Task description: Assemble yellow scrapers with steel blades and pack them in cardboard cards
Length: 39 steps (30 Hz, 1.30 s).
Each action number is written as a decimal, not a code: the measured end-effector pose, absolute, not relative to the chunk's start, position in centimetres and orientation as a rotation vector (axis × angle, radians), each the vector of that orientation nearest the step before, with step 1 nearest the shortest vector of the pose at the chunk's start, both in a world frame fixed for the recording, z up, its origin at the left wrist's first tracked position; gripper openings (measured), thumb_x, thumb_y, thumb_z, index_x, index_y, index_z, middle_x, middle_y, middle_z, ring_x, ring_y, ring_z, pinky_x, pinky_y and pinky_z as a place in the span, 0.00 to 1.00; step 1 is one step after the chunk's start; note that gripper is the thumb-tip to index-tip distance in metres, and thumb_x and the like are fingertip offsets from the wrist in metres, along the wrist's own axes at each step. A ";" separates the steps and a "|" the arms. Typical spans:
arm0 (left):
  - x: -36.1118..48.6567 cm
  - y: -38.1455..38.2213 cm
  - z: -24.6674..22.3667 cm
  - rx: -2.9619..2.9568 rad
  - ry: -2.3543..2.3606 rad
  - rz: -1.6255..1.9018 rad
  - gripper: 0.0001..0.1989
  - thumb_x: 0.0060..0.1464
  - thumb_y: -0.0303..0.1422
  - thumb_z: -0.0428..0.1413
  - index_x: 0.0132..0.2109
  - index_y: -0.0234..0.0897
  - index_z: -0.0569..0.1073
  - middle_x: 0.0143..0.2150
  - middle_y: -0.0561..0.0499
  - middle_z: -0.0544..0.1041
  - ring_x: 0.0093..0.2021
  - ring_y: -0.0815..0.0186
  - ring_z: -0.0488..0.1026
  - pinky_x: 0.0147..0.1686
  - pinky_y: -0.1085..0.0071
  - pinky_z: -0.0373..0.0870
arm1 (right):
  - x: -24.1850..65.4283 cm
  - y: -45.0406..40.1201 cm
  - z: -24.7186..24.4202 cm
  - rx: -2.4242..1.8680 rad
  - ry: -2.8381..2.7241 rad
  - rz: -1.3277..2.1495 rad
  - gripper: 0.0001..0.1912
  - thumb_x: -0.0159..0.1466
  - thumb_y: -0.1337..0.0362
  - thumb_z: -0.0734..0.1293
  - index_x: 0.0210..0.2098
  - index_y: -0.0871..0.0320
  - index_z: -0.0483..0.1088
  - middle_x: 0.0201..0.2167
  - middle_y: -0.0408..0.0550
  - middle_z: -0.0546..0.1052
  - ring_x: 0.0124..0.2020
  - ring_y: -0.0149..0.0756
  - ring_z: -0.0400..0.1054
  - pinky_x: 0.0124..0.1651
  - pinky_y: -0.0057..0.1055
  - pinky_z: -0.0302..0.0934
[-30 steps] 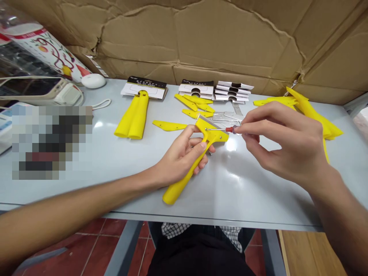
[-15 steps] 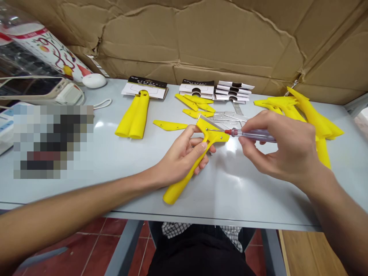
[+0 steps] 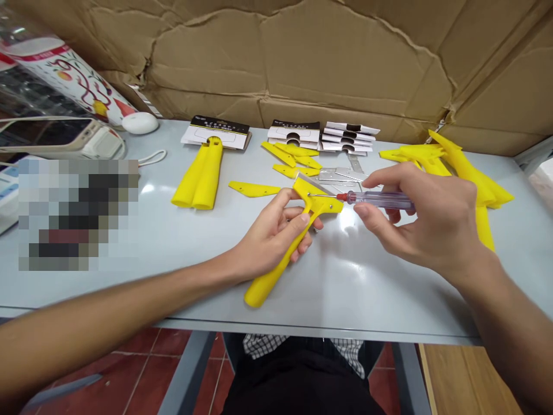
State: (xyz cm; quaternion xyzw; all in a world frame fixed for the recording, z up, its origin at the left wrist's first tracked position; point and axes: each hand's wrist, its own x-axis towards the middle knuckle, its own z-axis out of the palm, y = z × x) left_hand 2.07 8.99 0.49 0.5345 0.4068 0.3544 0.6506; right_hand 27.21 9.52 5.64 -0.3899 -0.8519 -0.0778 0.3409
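Note:
My left hand [image 3: 276, 233] is wrapped round the handle of a yellow plastic scraper [image 3: 270, 281], tilted with its wide head up and to the right. A metal blade edge shows along the top of that head, and two small screws sit in its face. My right hand [image 3: 436, 222] holds a screwdriver [image 3: 382, 200] with a clear purplish handle and a red collar. Its thin shaft lies across the scraper head, the tip at the left screw. The thumb has come slightly off the handle, while the other fingers stay round it.
Loose yellow blade covers [image 3: 254, 189] and metal blades [image 3: 337, 177] lie behind the scraper. Further back are folded cards [image 3: 349, 138] and two carded yellow handles [image 3: 203, 176]. More yellow scraper bodies [image 3: 470, 167] are piled right. A bottle [image 3: 82, 80] and a handheld device [image 3: 64, 138] stand left.
The fingers of my right hand have shifted on the screwdriver handle, with the thumb moving a little left and apart from it. The scraper and my left hand hold nearly the same pose.

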 end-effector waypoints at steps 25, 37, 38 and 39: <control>2.1 9.1 0.3 1.224 0.916 0.804 0.13 0.74 0.39 0.58 0.56 0.41 0.63 0.44 0.50 0.80 0.24 0.74 0.71 0.20 0.75 0.69 | 26.9 9.7 5.4 -0.963 -2.210 -0.198 0.08 0.78 0.62 0.66 0.42 0.54 0.76 0.29 0.41 0.81 0.24 0.33 0.72 0.29 0.33 0.64; 2.0 9.0 0.4 1.229 0.937 0.787 0.16 0.72 0.42 0.60 0.56 0.41 0.64 0.44 0.50 0.80 0.24 0.74 0.72 0.20 0.74 0.70 | 27.3 9.9 5.0 -0.814 -2.242 -0.114 0.13 0.73 0.73 0.67 0.49 0.48 0.77 0.51 0.50 0.80 0.43 0.40 0.77 0.39 0.37 0.76; 2.0 9.0 0.5 1.229 0.936 0.784 0.16 0.72 0.42 0.60 0.56 0.42 0.64 0.44 0.50 0.80 0.24 0.73 0.72 0.20 0.74 0.70 | 27.3 9.9 5.1 -0.802 -2.241 -0.136 0.11 0.74 0.70 0.68 0.51 0.49 0.77 0.51 0.52 0.80 0.43 0.41 0.77 0.37 0.36 0.75; 2.0 9.0 0.5 1.230 0.933 0.782 0.16 0.72 0.42 0.60 0.56 0.42 0.64 0.44 0.50 0.80 0.24 0.73 0.72 0.20 0.74 0.70 | 27.2 9.8 5.1 -0.815 -2.244 -0.165 0.09 0.76 0.68 0.68 0.53 0.51 0.76 0.51 0.54 0.81 0.43 0.42 0.78 0.35 0.35 0.73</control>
